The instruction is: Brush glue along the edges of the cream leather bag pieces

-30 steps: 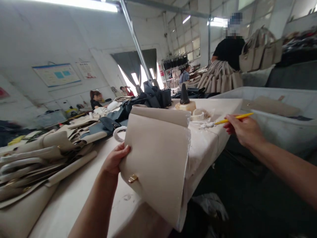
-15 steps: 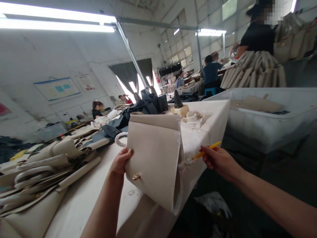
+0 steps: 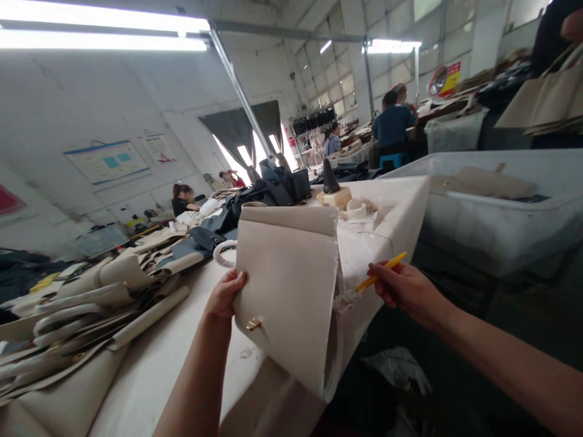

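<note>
Head view: right hand (image 3: pixel 397 285) is gripping a yellow brush (image 3: pixel 366 283), now at the beige bag (image 3: pixel 285 279)'s edge, so brushing is apparently proceeding; left hand (image 3: pixel 226 294) is holding the bag.

Over from near a white container (image 3: pixel 356 211), a worker's right hand (image 3: pixel 403 288) now brings a yellow-handled brush (image 3: pixel 380 273) to the edge of a beige bag (image 3: pixel 286 285); behind, a co-worker in black (image 3: pixel 552 39) and bundled bags (image 3: pixel 544 103) slip far right, revealing a seated person in blue (image 3: pixel 392 126).
</note>
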Motion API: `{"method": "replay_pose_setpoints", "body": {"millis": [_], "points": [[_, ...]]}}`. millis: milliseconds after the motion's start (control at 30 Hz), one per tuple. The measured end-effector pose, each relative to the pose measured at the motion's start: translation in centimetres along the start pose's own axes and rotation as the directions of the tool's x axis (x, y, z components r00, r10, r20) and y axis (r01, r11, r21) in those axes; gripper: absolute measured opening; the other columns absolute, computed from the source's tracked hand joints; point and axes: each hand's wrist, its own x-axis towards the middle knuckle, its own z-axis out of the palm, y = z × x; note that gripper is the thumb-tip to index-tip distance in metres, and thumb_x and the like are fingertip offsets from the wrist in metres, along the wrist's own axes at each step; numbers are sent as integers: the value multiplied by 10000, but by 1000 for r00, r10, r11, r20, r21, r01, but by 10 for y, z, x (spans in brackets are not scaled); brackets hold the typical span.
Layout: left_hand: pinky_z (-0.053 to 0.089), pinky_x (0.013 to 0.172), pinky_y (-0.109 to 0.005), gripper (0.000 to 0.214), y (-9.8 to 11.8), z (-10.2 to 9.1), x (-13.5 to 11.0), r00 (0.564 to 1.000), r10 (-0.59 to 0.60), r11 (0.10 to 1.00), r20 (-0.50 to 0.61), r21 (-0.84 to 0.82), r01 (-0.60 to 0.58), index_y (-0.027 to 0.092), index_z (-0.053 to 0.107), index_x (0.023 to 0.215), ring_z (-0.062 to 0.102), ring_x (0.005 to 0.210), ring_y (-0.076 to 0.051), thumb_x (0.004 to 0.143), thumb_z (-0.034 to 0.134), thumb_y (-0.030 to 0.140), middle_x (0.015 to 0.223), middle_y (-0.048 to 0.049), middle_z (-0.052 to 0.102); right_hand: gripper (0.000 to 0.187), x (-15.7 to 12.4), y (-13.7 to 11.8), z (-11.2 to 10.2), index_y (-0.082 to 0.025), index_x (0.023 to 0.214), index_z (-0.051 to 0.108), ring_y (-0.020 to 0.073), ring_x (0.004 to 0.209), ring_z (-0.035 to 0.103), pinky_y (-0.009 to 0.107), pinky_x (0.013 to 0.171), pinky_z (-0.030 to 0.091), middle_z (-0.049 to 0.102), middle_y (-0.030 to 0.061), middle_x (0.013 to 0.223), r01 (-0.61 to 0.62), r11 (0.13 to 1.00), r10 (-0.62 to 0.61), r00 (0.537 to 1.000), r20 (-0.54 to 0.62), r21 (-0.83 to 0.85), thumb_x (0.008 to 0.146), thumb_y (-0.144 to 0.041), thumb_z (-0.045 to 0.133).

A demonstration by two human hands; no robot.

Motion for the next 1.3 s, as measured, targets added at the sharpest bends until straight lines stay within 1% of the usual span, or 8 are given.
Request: {"method": "replay_pose_setpoints", "body": {"millis": [233,367,567,733,867,967,1167,1300], "points": [[528,502,-258,322,-1,0,0,1000,19,1000,14,-19,-19,166,724,787,642,523,-185,502,823,277,663,-45,718,361,-41,-7,-5,-165,809,568,89,395,482,186,365,390,566,-17,535,258,935,-276,960,-44,-243,780,-525,588],[519,509,-264,323,-2,1,-2,999,20,999,28,-34,-19,155,712,805,644,537,-192,517,813,259,680,-55,721,326,-61,3,2,-179,824,582,107,399,502,203,374,400,567,-12,542,325,845,-320,943,86,-425,835,-499,520],[518,520,-272,331,-3,-2,-4,998,37,998,42,-49,-35,150,703,820,647,543,-198,528,809,267,704,-62,724,173,-70,28,8,-211,831,625,127,495,560,215,464,427,625,5,643,506,625,-402,861,311,-594,847,-367,552],[513,537,-284,328,-4,-5,-4,994,82,994,66,-70,-78,147,691,833,641,547,-199,550,798,275,684,-63,715,176,-78,26,11,-225,841,626,141,490,564,230,462,426,622,5,622,478,622,-389,876,286,-620,857,-375,537],[518,576,-303,347,-5,-6,-4,992,83,994,92,-76,-76,147,684,844,654,595,-219,548,798,286,705,-65,718,217,-75,24,18,-216,857,598,143,464,556,239,455,432,596,1,586,467,627,-442,872,210,-624,864,-415,512],[526,625,-330,376,-6,-7,-3,992,79,995,94,-71,-72,142,685,863,668,664,-254,540,800,297,721,-73,719,249,-75,24,21,-211,827,586,133,429,540,234,425,414,576,-5,558,434,636,-397,893,212,-638,870,-436,489],[520,582,-303,375,-6,-9,-4,989,96,992,108,-95,-86,139,678,864,664,619,-231,543,797,291,701,-59,714,370,-94,26,23,-199,810,582,123,367,492,226,359,376,556,-11,519,230,797,-208,973,103,-559,808,-561,505],[514,552,-289,343,-6,-8,-4,988,96,992,119,-98,-84,142,680,837,652,571,-211,547,795,284,674,-52,711,450,-104,26,26,-188,779,587,115,351,467,222,342,359,548,-10,506,115,862,-111,993,39,-494,742,-633,537]]}}
